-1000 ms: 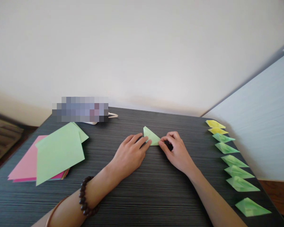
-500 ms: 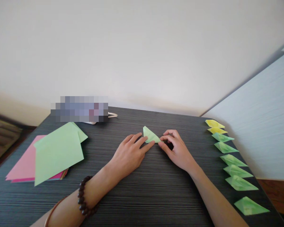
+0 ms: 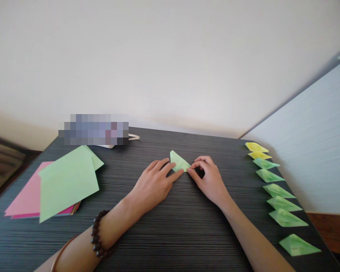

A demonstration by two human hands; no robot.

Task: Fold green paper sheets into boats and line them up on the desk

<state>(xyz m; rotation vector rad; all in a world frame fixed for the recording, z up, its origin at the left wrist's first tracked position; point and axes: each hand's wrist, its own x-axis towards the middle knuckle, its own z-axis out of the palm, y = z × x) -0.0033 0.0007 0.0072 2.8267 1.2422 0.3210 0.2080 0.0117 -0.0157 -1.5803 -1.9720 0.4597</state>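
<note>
A small folded piece of light green paper point(image 3: 178, 160) lies on the dark table between my hands. My left hand point(image 3: 155, 181) rests on its left part and lower edge, fingers spread and stretched out. At the paper's right corner, the thumb and index finger of my right hand point(image 3: 209, 177) are pinched together on it; the other fingers curl above. The held corner is partly hidden by the fingertips.
Several folded green paper pieces point(image 3: 288, 218) and two yellow ones point(image 3: 257, 147) line the table's right edge. On the left lie green sheets point(image 3: 69, 181) over pink sheets point(image 3: 25, 196). A blurred-out object point(image 3: 93, 130) with a pale loop stands at the back left.
My right thumb and index finger have slid slightly left along the paper's right corner. My left hand stays in place on the paper. The whole view has shifted a little.
</note>
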